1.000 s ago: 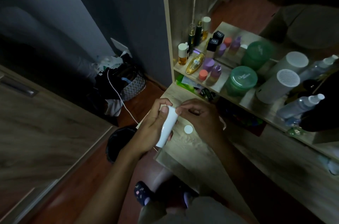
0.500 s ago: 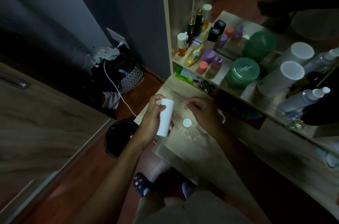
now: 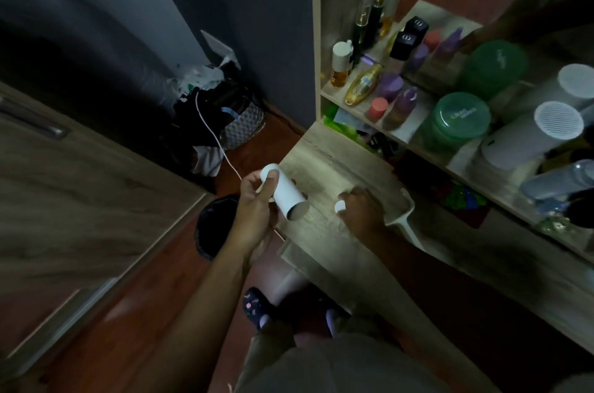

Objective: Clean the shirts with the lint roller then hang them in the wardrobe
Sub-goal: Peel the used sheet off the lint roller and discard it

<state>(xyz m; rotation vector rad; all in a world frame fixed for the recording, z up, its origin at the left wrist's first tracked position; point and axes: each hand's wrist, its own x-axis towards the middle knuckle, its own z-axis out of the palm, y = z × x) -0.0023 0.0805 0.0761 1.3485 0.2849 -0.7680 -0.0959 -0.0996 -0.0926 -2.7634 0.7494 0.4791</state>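
Pale lettering is seen on the lid of the green jar (image 3: 460,118) on the shelf (image 3: 406,135), but it is too blurred to be read. A round pale mark is printed on each of the two black caps (image 3: 407,41) behind; no other text is legible.

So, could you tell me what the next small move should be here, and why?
Probably lift the small white cap under the right hand and bring it to the white roll in the left hand: the roll's near end is open and the cap lies on the desk.
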